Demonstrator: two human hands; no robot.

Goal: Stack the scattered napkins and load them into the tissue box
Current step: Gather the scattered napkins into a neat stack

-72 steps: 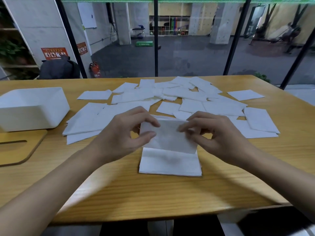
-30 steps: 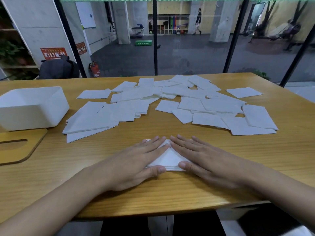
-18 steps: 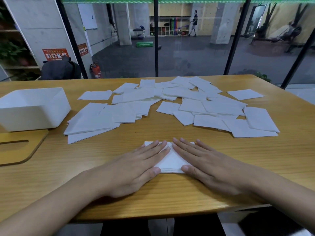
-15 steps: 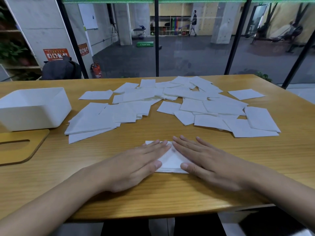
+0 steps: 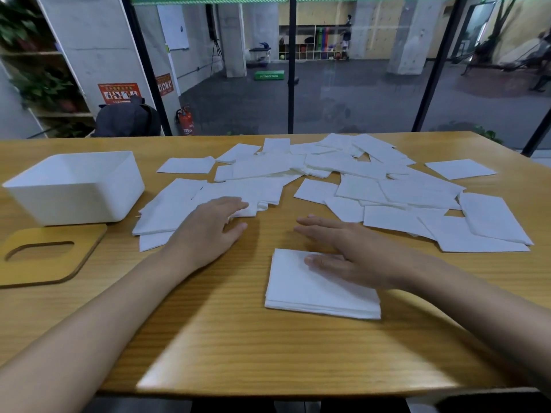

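A small stack of folded white napkins (image 5: 316,290) lies near the table's front edge. My right hand (image 5: 348,251) is flat with straight fingers, its thumb over the stack's far edge. My left hand (image 5: 211,228) is off the stack, fingers extended, with its fingertips at the near edge of the left heap of scattered napkins (image 5: 190,204). More loose napkins (image 5: 411,198) spread across the middle and right of the table. The white tissue box (image 5: 77,186) stands open at the left, with nothing visible inside.
The wooden lid with an oval slot (image 5: 47,254) lies in front of the box at the left. The wooden table (image 5: 238,347) ends close to my body. Beyond its far edge is a glass wall with black posts.
Both hands were pressing flat on the stack. My left hand has since moved away to the left, up to the scattered napkins, and my right hand has slid right, uncovering most of the stack.
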